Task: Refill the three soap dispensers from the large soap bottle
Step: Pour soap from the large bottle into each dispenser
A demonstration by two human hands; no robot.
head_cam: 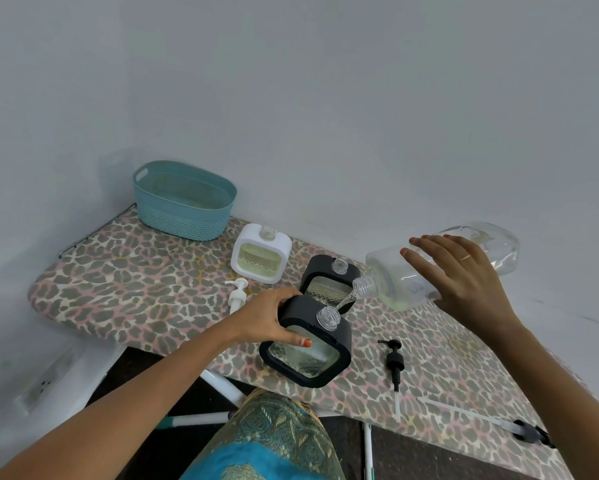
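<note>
Large soap bottle (391,271), right of centre, is tipped by the right hand (464,275), fingers (429,242) wrapped over it. It streams into the near black dispenser (312,355), which the left hand (270,317) grips. Tilt slowly and keep the stream on the narrow neck.

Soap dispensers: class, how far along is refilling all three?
Done: pumps are off all three; the white square dispenser shows greenish liquid. In hand: the right hand tilts the large clear plastic bottle, pouring into the near black square dispenser, gripped by the left hand. Left: the level in the far black square dispenser is unclear; the white pump and two black pumps lie unfitted.
</note>
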